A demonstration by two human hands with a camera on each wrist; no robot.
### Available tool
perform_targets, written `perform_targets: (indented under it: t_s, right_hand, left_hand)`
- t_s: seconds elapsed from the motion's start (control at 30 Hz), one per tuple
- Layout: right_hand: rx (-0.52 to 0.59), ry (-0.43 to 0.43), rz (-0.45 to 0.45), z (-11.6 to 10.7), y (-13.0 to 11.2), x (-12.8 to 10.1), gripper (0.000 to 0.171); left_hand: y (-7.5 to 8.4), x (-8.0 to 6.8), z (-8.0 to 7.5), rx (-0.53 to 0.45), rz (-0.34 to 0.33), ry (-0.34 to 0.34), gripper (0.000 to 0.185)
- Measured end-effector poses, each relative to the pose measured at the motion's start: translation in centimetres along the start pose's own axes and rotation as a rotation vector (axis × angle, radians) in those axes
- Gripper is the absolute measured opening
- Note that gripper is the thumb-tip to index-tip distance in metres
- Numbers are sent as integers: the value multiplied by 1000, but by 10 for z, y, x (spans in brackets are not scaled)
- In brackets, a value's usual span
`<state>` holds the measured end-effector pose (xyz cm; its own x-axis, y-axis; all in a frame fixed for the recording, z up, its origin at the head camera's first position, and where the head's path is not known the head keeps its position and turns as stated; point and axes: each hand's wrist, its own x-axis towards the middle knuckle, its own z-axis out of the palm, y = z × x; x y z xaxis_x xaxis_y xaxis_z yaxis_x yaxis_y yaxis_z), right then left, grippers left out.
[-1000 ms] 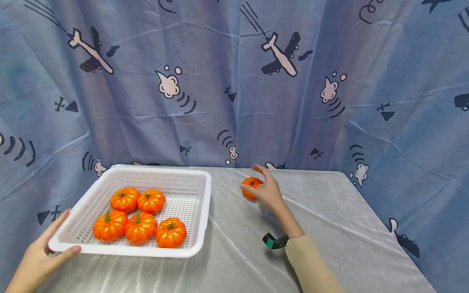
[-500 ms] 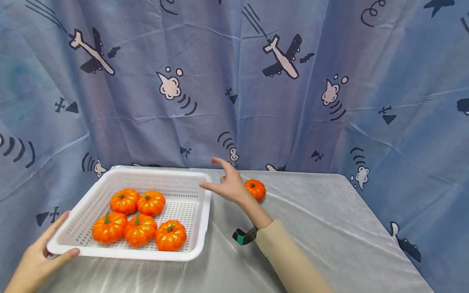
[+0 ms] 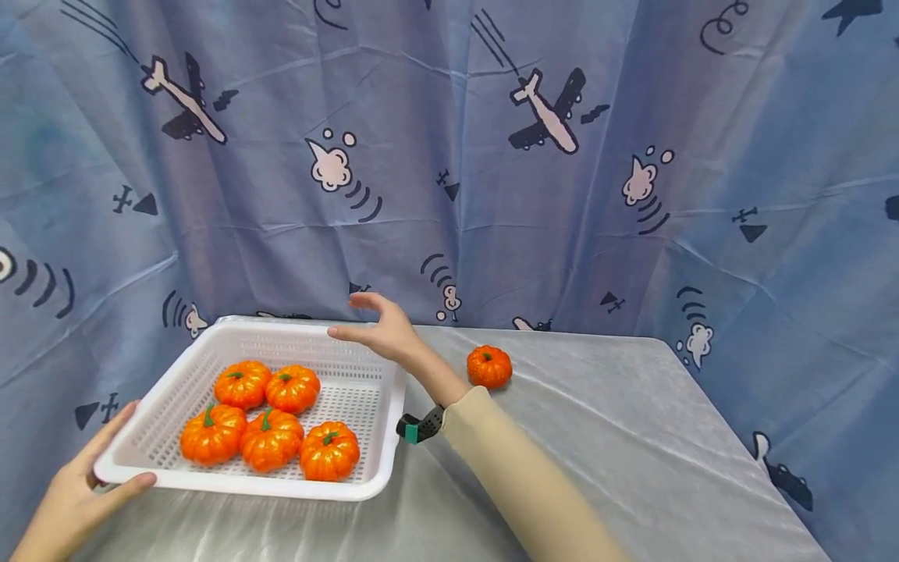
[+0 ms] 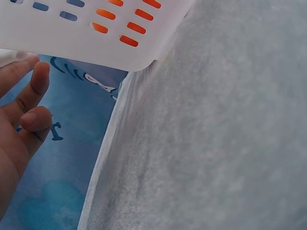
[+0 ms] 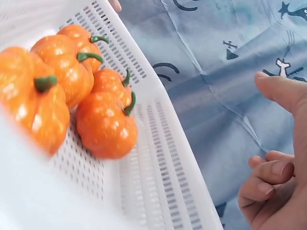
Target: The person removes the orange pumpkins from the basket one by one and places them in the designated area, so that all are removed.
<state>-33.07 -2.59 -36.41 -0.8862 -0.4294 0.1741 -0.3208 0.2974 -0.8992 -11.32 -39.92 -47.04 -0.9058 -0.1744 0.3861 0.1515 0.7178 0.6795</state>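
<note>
A white plastic basket (image 3: 246, 482) stands at the left of the table with several orange pumpkins (image 3: 271, 442) inside. My left hand (image 3: 77, 496) grips its near left corner, thumb on the front rim and fingers along the left side; in the left wrist view the hand (image 4: 21, 115) sits by the basket's slotted wall (image 4: 96, 52). Above the far right corner is my right hand (image 3: 389, 334), holding nothing, thumb and forefinger apart. The right wrist view shows that hand (image 5: 278, 177) beyond the rim, other fingers bent. A separate pumpkin (image 3: 489, 367) lies on the table behind the right forearm.
A grey velvety cloth (image 3: 632, 437) covers the table. Blue curtains (image 3: 449, 156) printed with aeroplanes hang along the back and both sides. A black wristband with a green patch (image 3: 420, 426) is on the right wrist.
My right hand has moved left, from beside the lone pumpkin to over the basket's far right corner. That pumpkin stays on the table. The left hand keeps its hold on the basket.
</note>
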Motion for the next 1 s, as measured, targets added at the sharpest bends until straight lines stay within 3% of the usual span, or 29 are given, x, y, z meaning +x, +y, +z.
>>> perform_targets:
  t_s: [0.2, 0.5, 0.6, 0.8, 1.0]
  right_hand:
    - [38, -19, 50, 25, -6, 7, 75]
    - [196, 18, 117, 57, -6, 12, 71]
    - [123, 15, 90, 64, -1, 9, 68]
    - [-121, -87, -22, 74, 7, 5, 70]
    - [-256, -152, 32, 76, 9, 6, 69]
  left_hand:
    - [-2, 0, -1, -4, -1, -8, 107]
    - [-4, 0, 1, -10, 15, -1, 107]
    - [-5, -1, 2, -5, 7, -8, 107]
    - [-2, -1, -3, 9, -2, 4, 108]
    - [1, 1, -1, 3, 18, 6, 106]
